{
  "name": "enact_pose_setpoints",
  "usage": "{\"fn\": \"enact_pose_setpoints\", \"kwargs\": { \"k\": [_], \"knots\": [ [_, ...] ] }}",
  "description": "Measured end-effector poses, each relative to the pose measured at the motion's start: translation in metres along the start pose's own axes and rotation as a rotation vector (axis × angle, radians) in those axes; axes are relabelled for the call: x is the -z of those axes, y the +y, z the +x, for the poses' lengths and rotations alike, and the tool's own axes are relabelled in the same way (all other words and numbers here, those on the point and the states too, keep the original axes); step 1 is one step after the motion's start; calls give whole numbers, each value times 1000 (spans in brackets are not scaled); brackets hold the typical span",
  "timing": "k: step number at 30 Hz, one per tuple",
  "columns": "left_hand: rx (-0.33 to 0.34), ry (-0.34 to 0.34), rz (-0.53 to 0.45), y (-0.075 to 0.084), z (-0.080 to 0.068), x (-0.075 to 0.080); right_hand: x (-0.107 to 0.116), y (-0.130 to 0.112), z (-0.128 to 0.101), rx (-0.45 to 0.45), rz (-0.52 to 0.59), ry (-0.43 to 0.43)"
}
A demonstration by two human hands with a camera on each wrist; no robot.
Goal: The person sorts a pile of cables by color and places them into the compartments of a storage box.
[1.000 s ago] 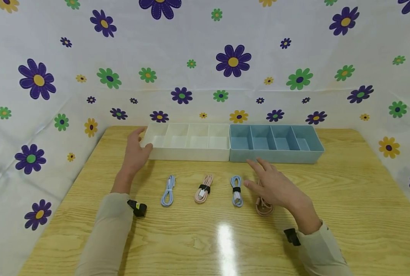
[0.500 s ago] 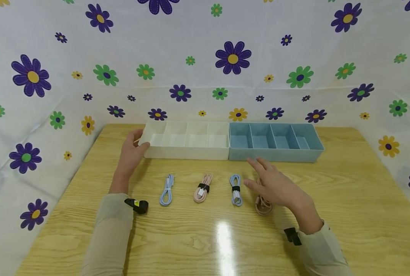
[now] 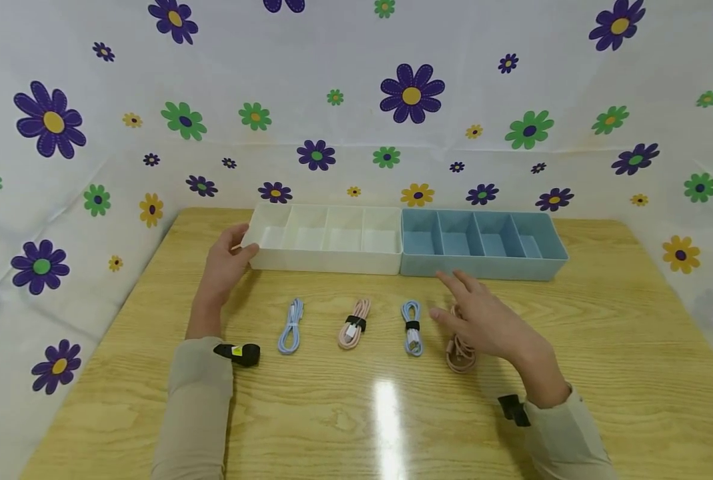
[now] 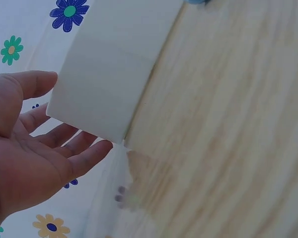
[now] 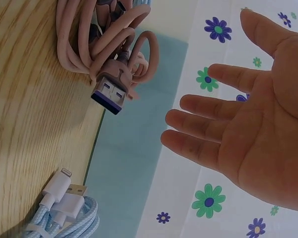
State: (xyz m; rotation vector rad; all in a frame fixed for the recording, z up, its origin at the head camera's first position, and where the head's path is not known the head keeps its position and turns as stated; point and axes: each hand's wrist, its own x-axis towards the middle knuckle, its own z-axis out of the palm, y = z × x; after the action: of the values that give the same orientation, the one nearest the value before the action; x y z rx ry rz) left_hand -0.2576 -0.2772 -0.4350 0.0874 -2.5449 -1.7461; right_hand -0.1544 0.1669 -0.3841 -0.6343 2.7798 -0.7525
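nothing sorted yet, by the look of it: all four cables lying on the worktop (image 3: 572, 347), every compartment of both trays bare. row of cables in front of the trays, from left to right: a blue cable (image 3: 291, 325), a pink cable (image 3: 353, 323) with a black strap, a second blue cable (image 3: 412, 327) also strapped, and a loose pink cable (image 3: 459, 357) partly hidden under the right hand. white tray (image 3: 326, 238) and blue tray (image 3: 482, 243) set end to end, touching, along the far edge.

left hand (image 3: 224, 267) at the left end of the white tray, fingers relaxed and spread, thumb by the near corner, cupping rather than gripping; from the wrist view, fingertips just beside the tray wall, contact hard to tell. right hand (image 3: 488, 323) hovering above the loose pink cable, fingers straight and spread, holding nothing; wrist view showing the palm clear of the cable's usb plug (image 5: 108, 96).

judged as the very start: everything left to do.

pale wood-grain worktop, glossy, with a light glare near the front. white flowered cloth (image 3: 356, 100) with purple, green and yellow blooms hung behind and along both sides. beige sleeves, black wrist cameras on both arms.
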Motion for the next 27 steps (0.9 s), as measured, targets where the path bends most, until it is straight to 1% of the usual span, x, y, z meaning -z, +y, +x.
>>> {"fn": "enact_pose_setpoints", "kwargs": {
  "k": [4, 7, 11, 16, 24, 27],
  "knots": [
    [13, 13, -5, 5, 0, -1, 0, 1, -1, -3, -4, 5],
    [24, 29, -22, 5, 0, -2, 1, 1, -1, -3, -10, 8],
    [22, 34, -51, 4, -1, 0, 1, 1, 0, -7, -10, 6],
    [18, 5, -62, 4, -1, 2, 1, 1, -1, -11, -10, 6],
    [-12, -22, -22, 4, -1, 4, 1, 2, -1, -18, -8, 1],
    [-10, -22, -15, 2, 0, 5, 0, 2, 0, -16, -3, -6]
  ]
}}
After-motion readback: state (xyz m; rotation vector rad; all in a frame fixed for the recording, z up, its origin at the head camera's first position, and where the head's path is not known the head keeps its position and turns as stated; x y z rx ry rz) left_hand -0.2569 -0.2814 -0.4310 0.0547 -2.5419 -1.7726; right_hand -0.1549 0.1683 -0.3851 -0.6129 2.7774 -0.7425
